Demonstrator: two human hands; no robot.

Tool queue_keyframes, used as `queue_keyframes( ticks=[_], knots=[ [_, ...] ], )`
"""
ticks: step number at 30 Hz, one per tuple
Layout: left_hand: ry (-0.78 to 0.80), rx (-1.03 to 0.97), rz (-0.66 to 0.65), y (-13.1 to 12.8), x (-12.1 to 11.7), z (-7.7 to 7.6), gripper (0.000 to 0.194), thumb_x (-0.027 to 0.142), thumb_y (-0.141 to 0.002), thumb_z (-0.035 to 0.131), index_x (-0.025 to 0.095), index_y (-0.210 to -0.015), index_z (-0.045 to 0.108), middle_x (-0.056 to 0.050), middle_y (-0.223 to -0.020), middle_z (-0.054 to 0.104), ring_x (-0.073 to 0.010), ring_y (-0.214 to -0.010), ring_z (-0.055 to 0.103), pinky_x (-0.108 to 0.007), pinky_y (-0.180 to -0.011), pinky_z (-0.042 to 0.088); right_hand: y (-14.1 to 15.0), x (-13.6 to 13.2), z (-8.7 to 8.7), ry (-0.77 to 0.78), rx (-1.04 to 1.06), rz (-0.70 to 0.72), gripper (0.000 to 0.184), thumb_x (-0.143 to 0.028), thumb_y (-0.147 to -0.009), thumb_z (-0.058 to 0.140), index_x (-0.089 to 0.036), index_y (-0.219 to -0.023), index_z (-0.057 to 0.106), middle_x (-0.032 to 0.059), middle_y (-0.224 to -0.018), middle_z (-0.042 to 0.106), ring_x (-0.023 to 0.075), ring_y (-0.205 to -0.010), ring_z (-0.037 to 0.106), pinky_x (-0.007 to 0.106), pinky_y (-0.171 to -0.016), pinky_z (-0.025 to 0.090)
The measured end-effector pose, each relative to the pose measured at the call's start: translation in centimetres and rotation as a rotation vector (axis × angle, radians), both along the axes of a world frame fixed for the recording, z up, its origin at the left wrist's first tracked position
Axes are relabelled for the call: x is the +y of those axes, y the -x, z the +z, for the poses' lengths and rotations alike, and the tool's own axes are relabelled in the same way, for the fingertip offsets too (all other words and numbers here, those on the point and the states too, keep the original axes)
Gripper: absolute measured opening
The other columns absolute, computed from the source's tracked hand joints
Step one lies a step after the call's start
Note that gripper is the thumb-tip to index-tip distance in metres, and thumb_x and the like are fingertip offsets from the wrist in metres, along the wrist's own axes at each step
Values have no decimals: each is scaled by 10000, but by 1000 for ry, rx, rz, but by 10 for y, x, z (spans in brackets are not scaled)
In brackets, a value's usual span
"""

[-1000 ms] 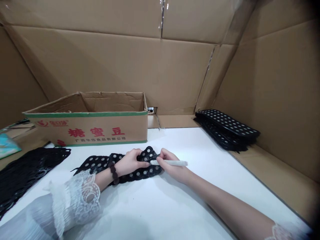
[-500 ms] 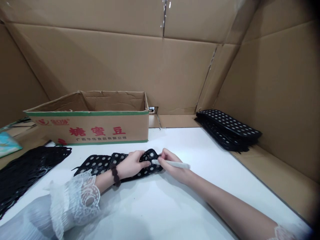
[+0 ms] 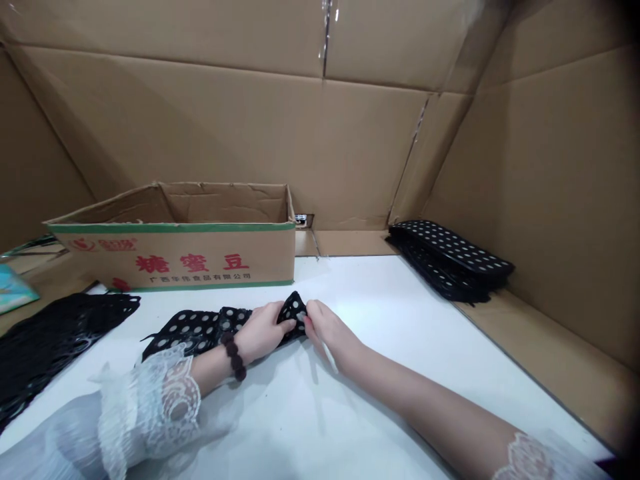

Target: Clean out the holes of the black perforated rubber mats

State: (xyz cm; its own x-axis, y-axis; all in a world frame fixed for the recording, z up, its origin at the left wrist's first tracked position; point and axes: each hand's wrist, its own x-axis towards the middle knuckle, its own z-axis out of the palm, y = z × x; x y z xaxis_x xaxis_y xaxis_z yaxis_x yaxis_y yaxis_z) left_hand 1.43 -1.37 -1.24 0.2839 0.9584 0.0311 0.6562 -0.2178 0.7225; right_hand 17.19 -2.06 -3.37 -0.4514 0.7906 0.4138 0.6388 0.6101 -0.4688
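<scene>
On the white table lies a black cloth piece with pale dots (image 3: 193, 325), its right end folded up into a raised corner. My left hand (image 3: 263, 328) presses on that folded part, thumb and fingers closed on the cloth. From the right, my right hand (image 3: 330, 333) pinches the raised end between thumb and fingers. A slim white pen-like tool (image 3: 327, 355) shows faintly beneath the right palm, mostly hidden by the hand.
Behind the cloth stands an open cardboard box (image 3: 173, 257) with red lettering. A stack of dotted black pieces (image 3: 453, 257) sits at the right, against the cardboard wall (image 3: 560, 200). Black lacy material (image 3: 55, 343) lies at the left, near a turquoise packet (image 3: 15, 290).
My right hand has turned and moved slightly left, pinching the cloth's end. The white tool, which pointed at the cloth, is now tucked under the palm. The cloth's right end is folded up further.
</scene>
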Motion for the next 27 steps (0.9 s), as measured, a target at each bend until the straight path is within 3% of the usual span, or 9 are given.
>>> queue_keyframes(
  ticks=[5,9,14,17,22,27],
  knots=[
    [23,-8,-49,3,-1,5,268,342,-705,474,163,-879,569,-59,-912,630,-243,-882,542,-305,-762,401,2,-1,3,24,3,-46,118,-199,-817,272,-202,-701,251,-7,-704,373,111,-597,359,232,-527,291],
    [28,67,-148,8,3,9,254,350,-733,430,171,-875,539,-51,-903,614,-230,-862,530,-300,-752,388,-2,-3,7,79,150,-15,130,-243,-817,301,-198,-696,283,-18,-686,391,99,-580,367,223,-530,297],
    [-113,297,-121,9,5,7,196,339,-768,367,179,-814,469,-57,-766,566,-237,-803,496,-333,-742,344,-16,2,7,405,381,-10,190,-304,-799,364,-191,-651,327,-38,-591,430,95,-561,420,205,-510,306],
    [-152,313,-133,8,5,9,196,339,-766,366,177,-820,461,-42,-722,553,-220,-750,496,-333,-745,332,-21,4,6,531,446,24,206,-312,-790,389,-190,-637,325,-34,-585,465,106,-589,479,209,-523,325],
    [-25,223,-223,12,6,18,342,451,-637,537,184,-850,522,-17,-803,591,-217,-770,518,-262,-653,362,-20,2,9,589,496,63,219,-319,-783,424,-188,-635,330,-31,-594,486,113,-604,510,212,-528,339],
    [58,317,-153,15,8,20,330,487,-559,581,164,-596,526,12,-594,553,-170,-590,498,-226,-501,318,-17,-1,13,625,614,153,199,-298,-783,436,-183,-643,352,-11,-726,530,107,-641,533,232,-571,394]
  ],
)
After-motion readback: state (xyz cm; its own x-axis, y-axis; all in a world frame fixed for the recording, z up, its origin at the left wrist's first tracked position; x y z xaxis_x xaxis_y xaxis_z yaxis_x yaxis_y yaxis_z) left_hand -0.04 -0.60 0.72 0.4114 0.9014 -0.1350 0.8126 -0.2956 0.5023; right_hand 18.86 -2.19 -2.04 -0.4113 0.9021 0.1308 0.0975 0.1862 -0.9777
